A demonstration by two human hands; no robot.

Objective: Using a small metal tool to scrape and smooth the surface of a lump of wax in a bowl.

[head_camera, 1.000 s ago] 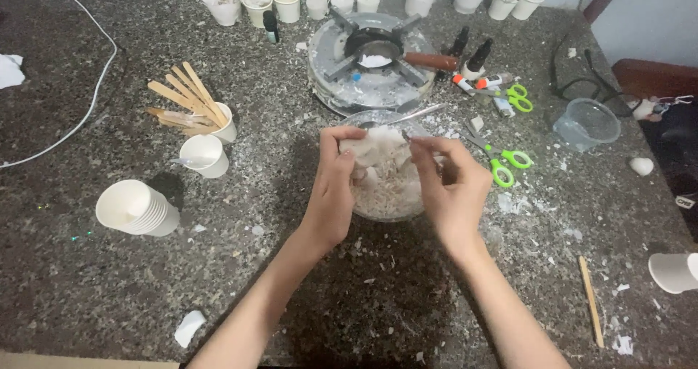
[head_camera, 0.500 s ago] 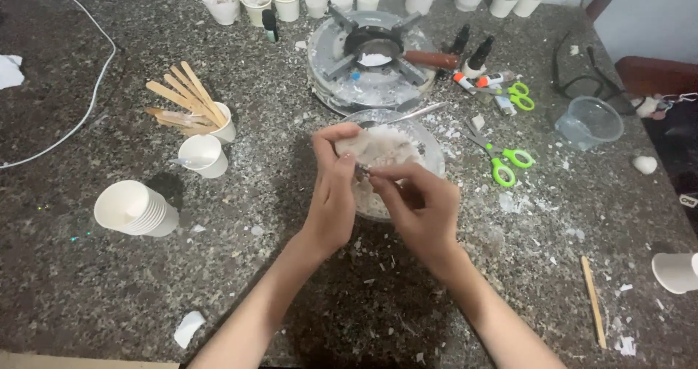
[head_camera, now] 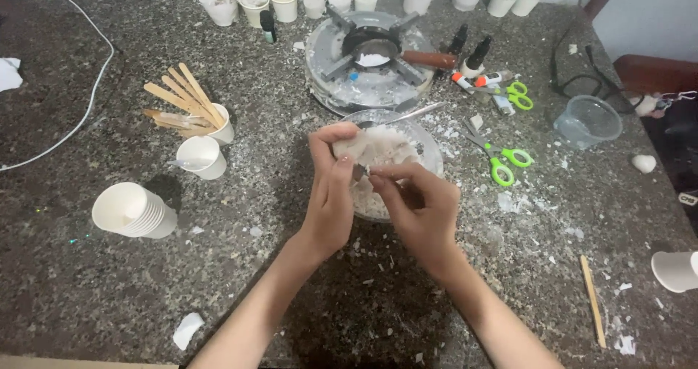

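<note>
A pale, off-white waxy lump (head_camera: 363,147) with an uneven, crumbly face is held just above a clear glass bowl (head_camera: 429,147). The lump is pinched at its left end and touched from below on its right side. The bowl is set upright on the speckled dark surface (head_camera: 109,296) and is partly filled with whitish broken flakes (head_camera: 367,202).

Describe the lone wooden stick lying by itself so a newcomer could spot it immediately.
Start at the clear glass bowl under both hands on the speckled stone counter, then look toward the near right edge. The wooden stick lies flat there, alone among white flakes, unlike the bundle of sticks standing in a paper cup on the left.
</note>
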